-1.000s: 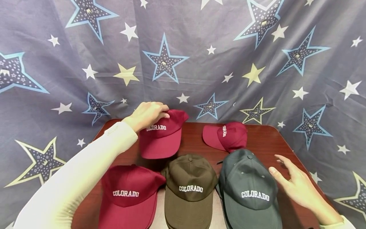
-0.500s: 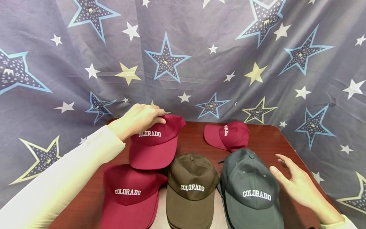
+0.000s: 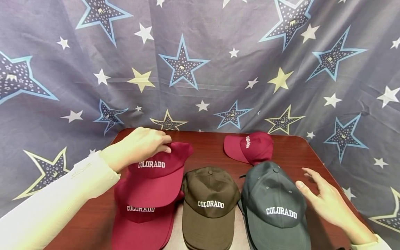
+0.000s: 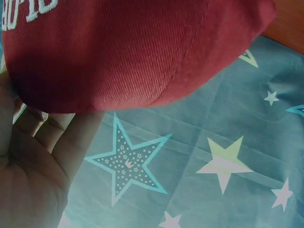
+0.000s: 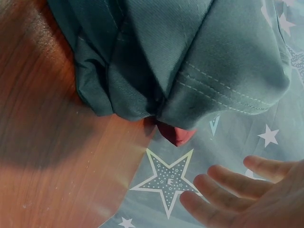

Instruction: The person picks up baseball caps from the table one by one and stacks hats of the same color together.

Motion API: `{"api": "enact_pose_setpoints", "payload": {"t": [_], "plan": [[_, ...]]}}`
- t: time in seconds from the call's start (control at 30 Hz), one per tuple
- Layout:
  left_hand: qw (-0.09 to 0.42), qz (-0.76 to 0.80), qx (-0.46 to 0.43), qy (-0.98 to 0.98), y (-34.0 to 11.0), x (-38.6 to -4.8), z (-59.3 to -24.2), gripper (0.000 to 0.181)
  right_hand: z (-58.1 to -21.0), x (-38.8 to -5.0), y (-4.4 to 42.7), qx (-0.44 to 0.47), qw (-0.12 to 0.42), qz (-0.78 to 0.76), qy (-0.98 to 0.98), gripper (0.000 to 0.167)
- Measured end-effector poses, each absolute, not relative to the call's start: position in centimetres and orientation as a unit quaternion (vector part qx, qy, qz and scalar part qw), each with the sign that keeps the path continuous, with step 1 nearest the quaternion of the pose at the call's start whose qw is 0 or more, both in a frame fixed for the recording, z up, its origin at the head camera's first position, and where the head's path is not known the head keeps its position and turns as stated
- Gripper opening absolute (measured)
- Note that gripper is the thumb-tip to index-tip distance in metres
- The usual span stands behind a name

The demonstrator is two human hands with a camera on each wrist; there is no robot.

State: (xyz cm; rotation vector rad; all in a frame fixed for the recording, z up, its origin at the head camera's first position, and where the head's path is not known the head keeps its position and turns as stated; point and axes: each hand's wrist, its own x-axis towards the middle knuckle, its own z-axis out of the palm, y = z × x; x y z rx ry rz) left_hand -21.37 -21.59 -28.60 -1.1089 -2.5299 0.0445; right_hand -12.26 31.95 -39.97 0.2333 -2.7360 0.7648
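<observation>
My left hand (image 3: 142,146) grips the crown of a red baseball cap (image 3: 156,184) lettered COLORADO. That cap hangs over another red cap (image 3: 142,229) at the front left and hides its top; whether the two touch, I cannot tell. In the left wrist view, the fingers (image 4: 78,142) hold the edge of the red crown (image 4: 128,57). A brown cap (image 3: 209,192) sits in the middle of the front row, with a dark grey-green cap (image 3: 275,194) to its right. My right hand (image 3: 326,201), holding nothing, is beside the grey-green cap with its fingers extended.
One more red cap (image 3: 256,147) lies turned sideways at the back right of the brown wooden table (image 3: 206,149). A light-coloured surface shows between the front caps. Behind the table hangs a grey curtain (image 3: 212,31) printed with stars.
My left hand has carried the red cap from the back of the table forward and left, over the front-left red cap. The right hand has stayed beside the grey-green cap.
</observation>
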Motion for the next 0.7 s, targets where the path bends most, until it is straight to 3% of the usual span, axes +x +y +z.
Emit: {"api": "enact_pose_setpoints", "payload": {"t": [0.43,0.7], "plan": [[0.170,0.031,-0.397,-0.901,-23.3,-17.9,-31.3,0.025,-40.2,-12.3,31.8,0.079,0.139,0.272,-0.949,0.057],[0.213,0.044,-0.408,-0.887,-23.6,-16.2,-33.0,0.031,-40.3,-12.4,31.5,0.078,0.139,0.268,-0.950,0.056]]}}
